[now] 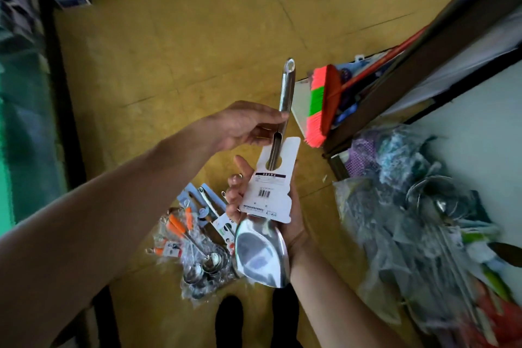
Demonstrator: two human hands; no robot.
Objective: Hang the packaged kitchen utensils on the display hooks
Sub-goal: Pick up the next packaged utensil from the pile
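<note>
Packaged utensil (261, 257), long axis running away from the person, hole end farthest; left hand (243, 124) pinches its handle, right hand (294, 230) curls round card (271, 192) and blade, nearer

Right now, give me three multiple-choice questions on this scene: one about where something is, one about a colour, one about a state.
1. Where does the pile of packaged utensils lie?
A. on the floor
B. on a hook
C. in a drawer

2. The broom has bristles that are:
A. blue and white
B. pink and green
C. all black

3. The steel spatula is:
A. hung on a hook
B. lying on the floor
C. held in both hands

Answers:
1. A: the packets rest on the yellow floor.
2. B: pink bands flank a green one.
3. C: the left hand pinches its handle and the right hand holds its carded end.
</note>
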